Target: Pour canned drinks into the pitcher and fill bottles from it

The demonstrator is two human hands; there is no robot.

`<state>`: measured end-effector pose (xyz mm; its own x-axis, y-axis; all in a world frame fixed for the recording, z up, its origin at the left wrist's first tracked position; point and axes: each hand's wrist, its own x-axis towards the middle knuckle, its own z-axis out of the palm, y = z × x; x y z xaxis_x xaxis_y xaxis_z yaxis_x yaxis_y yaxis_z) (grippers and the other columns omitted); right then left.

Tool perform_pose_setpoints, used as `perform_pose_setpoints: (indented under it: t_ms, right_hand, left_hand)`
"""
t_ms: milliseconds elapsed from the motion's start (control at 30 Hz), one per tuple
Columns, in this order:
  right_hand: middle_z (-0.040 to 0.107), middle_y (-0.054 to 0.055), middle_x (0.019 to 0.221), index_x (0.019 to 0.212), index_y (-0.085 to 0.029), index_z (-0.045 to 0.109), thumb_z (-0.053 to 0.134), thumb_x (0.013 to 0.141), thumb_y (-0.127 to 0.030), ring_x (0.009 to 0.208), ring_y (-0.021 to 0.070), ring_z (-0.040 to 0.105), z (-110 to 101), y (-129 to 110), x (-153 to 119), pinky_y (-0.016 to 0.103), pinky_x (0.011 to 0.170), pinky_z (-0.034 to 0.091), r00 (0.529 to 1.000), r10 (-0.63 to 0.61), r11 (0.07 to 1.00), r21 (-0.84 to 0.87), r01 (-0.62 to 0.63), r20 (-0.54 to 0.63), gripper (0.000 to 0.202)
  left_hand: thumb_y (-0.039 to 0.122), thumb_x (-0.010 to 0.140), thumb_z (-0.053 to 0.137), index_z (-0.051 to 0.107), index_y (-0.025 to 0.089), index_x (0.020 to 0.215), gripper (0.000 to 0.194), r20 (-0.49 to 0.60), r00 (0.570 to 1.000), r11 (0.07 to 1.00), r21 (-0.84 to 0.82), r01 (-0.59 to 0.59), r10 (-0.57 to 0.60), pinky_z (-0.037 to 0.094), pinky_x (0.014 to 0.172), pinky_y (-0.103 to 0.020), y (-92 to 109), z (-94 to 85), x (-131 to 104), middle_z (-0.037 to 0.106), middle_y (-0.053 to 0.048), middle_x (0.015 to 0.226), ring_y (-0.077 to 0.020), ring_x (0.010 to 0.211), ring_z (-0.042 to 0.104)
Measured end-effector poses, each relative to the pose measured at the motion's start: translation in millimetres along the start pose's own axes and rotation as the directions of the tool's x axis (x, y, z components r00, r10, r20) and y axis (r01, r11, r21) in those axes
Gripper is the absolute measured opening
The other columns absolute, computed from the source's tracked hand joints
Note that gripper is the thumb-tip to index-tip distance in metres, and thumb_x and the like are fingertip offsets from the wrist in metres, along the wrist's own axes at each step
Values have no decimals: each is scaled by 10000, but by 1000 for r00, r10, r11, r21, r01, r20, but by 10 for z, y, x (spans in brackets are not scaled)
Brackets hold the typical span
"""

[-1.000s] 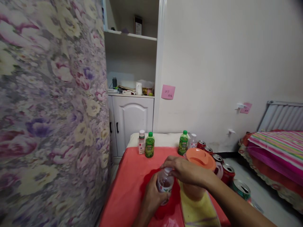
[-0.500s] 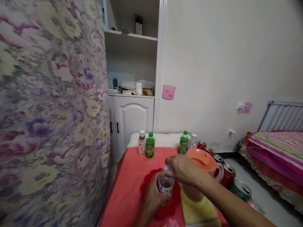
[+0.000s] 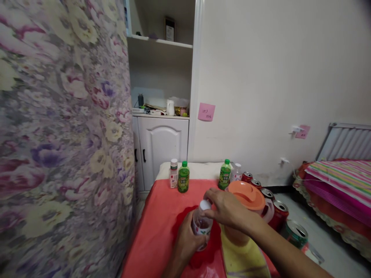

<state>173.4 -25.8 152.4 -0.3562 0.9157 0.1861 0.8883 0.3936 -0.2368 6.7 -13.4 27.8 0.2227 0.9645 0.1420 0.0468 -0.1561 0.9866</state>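
My left hand (image 3: 187,235) is wrapped round the body of a clear plastic bottle (image 3: 202,225) with a white cap (image 3: 205,205). The bottle stands upright over a red item on the red-covered table. My right hand (image 3: 222,204) reaches in from the right, its fingers and thumb bent round the cap. Just beyond my right wrist is a pitcher with an orange lid (image 3: 246,195), partly hidden by my forearm. A yellow cloth (image 3: 245,256) lies under that forearm.
A pink-white bottle (image 3: 173,175) and green bottle (image 3: 183,178) stand at the back left. Another green bottle (image 3: 224,175) and a clear bottle (image 3: 236,173) are behind the pitcher. Several cans, including a green one (image 3: 295,233), line the right edge.
My right hand's fingers have loosened and lifted slightly, showing more of the white cap. My left hand keeps its hold on the bottle.
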Motion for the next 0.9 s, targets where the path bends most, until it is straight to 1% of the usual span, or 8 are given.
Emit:
perform_pose_setpoints:
  t_ms: [100, 167, 267, 400, 467, 567, 733, 900]
  right_hand:
    - [666, 113, 1158, 1219, -179, 637, 695, 828, -451, 895, 269, 672, 14, 17, -20, 345, 725, 454, 1000, -14, 999, 31, 14, -6, 480]
    - [649, 101, 1179, 1250, -198, 620, 659, 858, -377, 920, 248, 665, 32, 27, -34, 332, 748, 453, 999, -48, 997, 66, 48, -13, 433]
    - [660, 83, 1086, 1162, -184, 650, 628, 864, -278, 893, 226, 654, 69, 26, -30, 313, 737, 441, 998, -49, 996, 72, 51, -25, 313]
    - [668, 89, 1038, 1080, -157, 663, 687, 829, -364, 850, 242, 646, 102, 14, -8, 327, 705, 433, 998, 30, 998, 51, -26, -62, 326]
    - [664, 95, 1086, 1167, -164, 645, 687, 828, -382, 875, 246, 649, 102, 12, -14, 334, 727, 444, 997, 23, 996, 87, -16, -73, 405]
    - [650, 96, 1146, 1254, -179, 613, 639, 847, -278, 923, 233, 650, 93, -2, -42, 330, 774, 460, 998, -16, 989, 144, 25, -62, 420]
    - [664, 89, 1053, 1107, -161, 652, 613, 859, -262, 883, 235, 645, 100, -46, -69, 334, 759, 461, 997, 28, 993, 112, -21, -68, 271]
    - [643, 108, 1146, 1272, -169, 594, 608, 872, -282, 922, 239, 647, 149, -23, -72, 343, 788, 459, 996, 16, 989, 149, -3, -86, 416]
  left_hand:
    - [108, 521, 748, 671, 199, 1117, 608, -12, 1000, 1000, -12, -3, 3, 549, 828, -338, 19, 2, -2, 779, -61, 1041, -276, 946, 711]
    - [119, 522, 757, 676, 197, 1102, 591, -20, 1000, 1000, -5, -5, 5, 551, 829, -343, 29, 3, -3, 780, -65, 1038, -282, 946, 711]
    - [111, 513, 762, 679, 197, 1109, 608, -28, 1000, 1000, 5, -4, 4, 553, 839, -346, 23, 1, -1, 780, -70, 1051, -285, 955, 712]
    - [104, 517, 762, 668, 189, 1140, 637, -18, 999, 999, -30, -35, 34, 549, 863, -344, -6, -8, 2, 775, -80, 1096, -286, 994, 709]
    - [108, 520, 761, 666, 189, 1142, 634, -24, 999, 999, -29, -46, 46, 548, 869, -344, -14, -14, 3, 774, -80, 1101, -286, 1002, 708]
    - [107, 515, 753, 670, 187, 1124, 620, -27, 999, 999, -11, -45, 45, 553, 853, -347, -16, -17, 5, 779, -77, 1076, -288, 980, 713]
    - [103, 513, 748, 664, 193, 1129, 627, -15, 999, 999, -13, -45, 44, 558, 834, -334, -39, -17, 16, 780, -73, 1073, -283, 965, 716]
    - [128, 523, 777, 662, 186, 1132, 623, -37, 998, 999, -18, -47, 46, 559, 840, -339, -42, -15, 14, 776, -84, 1093, -285, 966, 714]
